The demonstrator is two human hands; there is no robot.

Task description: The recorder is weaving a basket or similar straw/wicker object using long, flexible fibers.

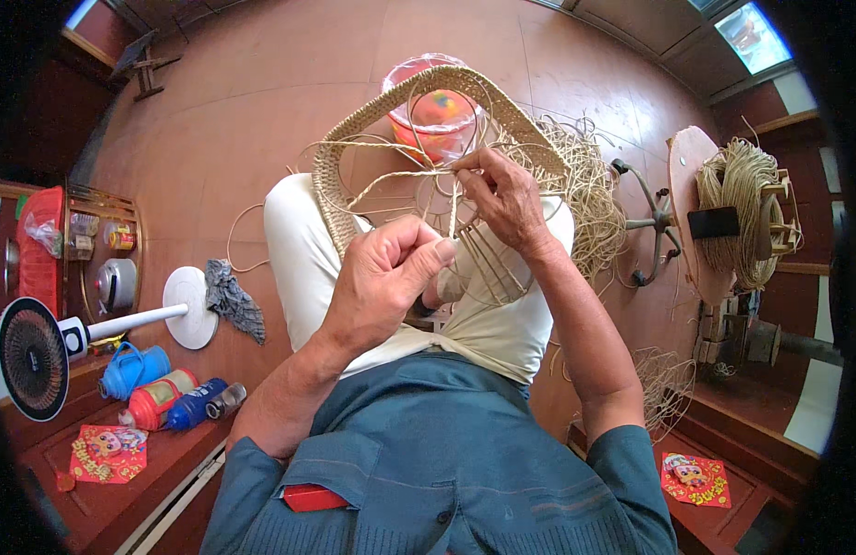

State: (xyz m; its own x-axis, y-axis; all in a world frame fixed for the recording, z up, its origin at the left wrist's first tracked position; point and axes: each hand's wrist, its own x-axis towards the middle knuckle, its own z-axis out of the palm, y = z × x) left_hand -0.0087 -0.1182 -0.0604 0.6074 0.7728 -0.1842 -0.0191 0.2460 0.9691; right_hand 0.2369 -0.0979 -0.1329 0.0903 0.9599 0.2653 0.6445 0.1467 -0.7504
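A wide woven straw band [329, 185] curves around my lap, with twisted straw cords [391, 179] crossing its open middle and meeting near a knot. My left hand [380, 277] is closed in a pinch, thumb against forefinger, at the lower end of a twisted cord [453, 208]. Higher up and to the right, my right hand [507, 199] pinches the cords where they come together. Thin loose strands loop around both hands. Below my right hand several straight strands [493, 264] run down over my trouser leg.
Beyond the band stands a red bucket [434, 139] with a plastic liner. Loose straw cord [585, 199] lies heaped at right, beside a wheeled stand [643, 222] and a large cord coil [741, 208]. At left are a fan [35, 356], a grey cloth [232, 301], bottles [197, 404] and a rack [99, 250].
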